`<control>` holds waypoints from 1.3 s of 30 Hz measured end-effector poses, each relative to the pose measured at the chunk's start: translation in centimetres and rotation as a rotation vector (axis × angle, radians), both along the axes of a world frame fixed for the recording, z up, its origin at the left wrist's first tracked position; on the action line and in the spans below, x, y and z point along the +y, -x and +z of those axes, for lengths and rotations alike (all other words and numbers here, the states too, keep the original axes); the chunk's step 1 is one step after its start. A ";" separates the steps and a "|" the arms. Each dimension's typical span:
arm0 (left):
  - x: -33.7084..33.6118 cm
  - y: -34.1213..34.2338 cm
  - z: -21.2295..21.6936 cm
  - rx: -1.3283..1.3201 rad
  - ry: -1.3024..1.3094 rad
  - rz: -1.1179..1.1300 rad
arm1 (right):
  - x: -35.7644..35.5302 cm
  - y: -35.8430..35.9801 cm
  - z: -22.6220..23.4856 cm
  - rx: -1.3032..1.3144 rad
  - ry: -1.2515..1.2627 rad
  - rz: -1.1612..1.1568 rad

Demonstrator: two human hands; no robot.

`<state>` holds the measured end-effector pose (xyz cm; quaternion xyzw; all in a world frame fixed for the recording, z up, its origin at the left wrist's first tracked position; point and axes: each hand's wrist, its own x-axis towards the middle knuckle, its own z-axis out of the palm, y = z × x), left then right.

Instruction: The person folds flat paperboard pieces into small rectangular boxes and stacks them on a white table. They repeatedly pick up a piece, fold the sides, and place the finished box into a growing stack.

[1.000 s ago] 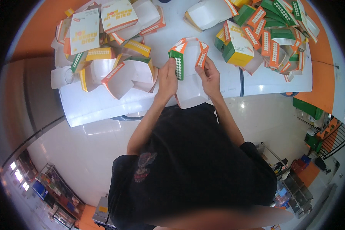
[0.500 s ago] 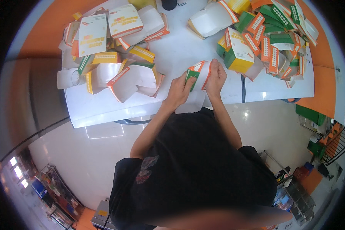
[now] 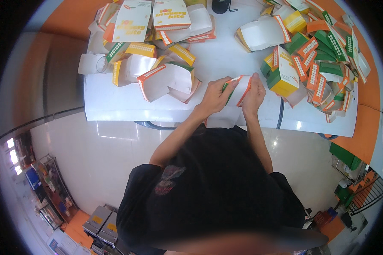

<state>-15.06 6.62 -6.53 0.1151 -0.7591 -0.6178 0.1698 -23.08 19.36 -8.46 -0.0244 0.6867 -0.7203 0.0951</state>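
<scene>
A small cardboard food box (image 3: pixel 240 90), white with orange and green patterned sides, is held between my two hands above the table's near edge. My left hand (image 3: pixel 217 96) grips its left side, thumb lying across the top. Along the right side, the fingers of my right hand (image 3: pixel 254 92) are closed on it. To the left of my hands lies an open carton (image 3: pixel 159 83) with an orange patterned edge and a white inside. A yellow and green box (image 3: pixel 282 73) stands to the right, close to my right hand.
Several open cartons (image 3: pixel 134 66) pile up on the left of the white table (image 3: pixel 115 104). A large heap of orange, green and yellow boxes (image 3: pixel 321 63) covers the right side. One open white carton (image 3: pixel 263 34) and a black cylindrical object (image 3: pixel 220 6) are farther back.
The view has shifted, so the table's things appear farther right. In my hands the box has turned, showing more of its white face, and my left thumb now lies over it.
</scene>
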 end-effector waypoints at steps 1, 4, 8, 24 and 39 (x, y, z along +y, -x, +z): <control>-0.1 0.1 0.0 -0.014 -0.013 0.000 | 0.2 0.0 -0.2 -0.013 -0.001 -0.007; -0.4 0.1 -0.4 -0.072 -0.187 0.091 | 0.6 -0.4 -1.0 -0.057 0.035 0.011; 0.0 -0.4 -1.4 -0.064 -0.086 0.112 | 1.5 -0.8 -2.0 -0.142 0.077 0.099; -6.8 -12.9 0.0 0.075 0.509 0.807 | 5.5 1.9 -4.6 -0.041 -0.024 0.080; -10.2 -7.8 7.1 0.224 0.273 0.367 | 0.1 5.8 12.2 0.214 0.032 1.052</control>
